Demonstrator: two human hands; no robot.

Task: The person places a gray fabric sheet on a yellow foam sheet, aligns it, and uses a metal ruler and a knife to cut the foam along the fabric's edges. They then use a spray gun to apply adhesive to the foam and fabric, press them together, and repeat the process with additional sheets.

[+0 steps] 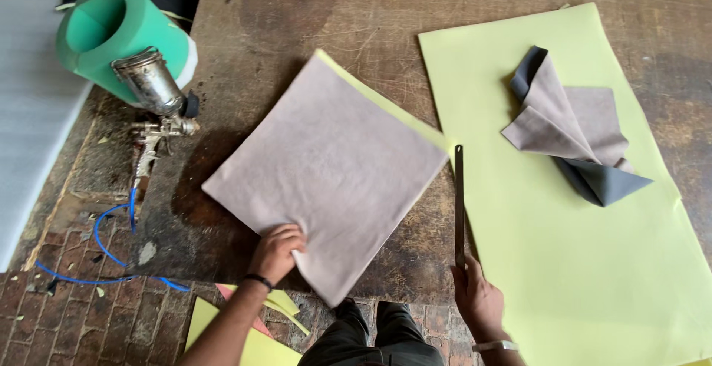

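Note:
My left hand (277, 252) presses its fingers on the near edge of a square grey fabric sheet (326, 166) that lies over a yellow foam piece on the wooden table (259, 25). A black band circles that wrist. My right hand (478, 299) grips the near end of a long thin dark metal strip (459, 203), which runs away from me along the left edge of a large yellow foam sheet (578, 262). A crumpled grey fabric piece (571, 132) rests on that yellow sheet.
A metal spray gun (154, 95) with a blue hose (104, 240) lies at the table's left, next to a green foam roll (111, 32). White foam sheet (30, 99) at far left. Yellow and pink scraps (252, 336) lie on the brick floor near my legs.

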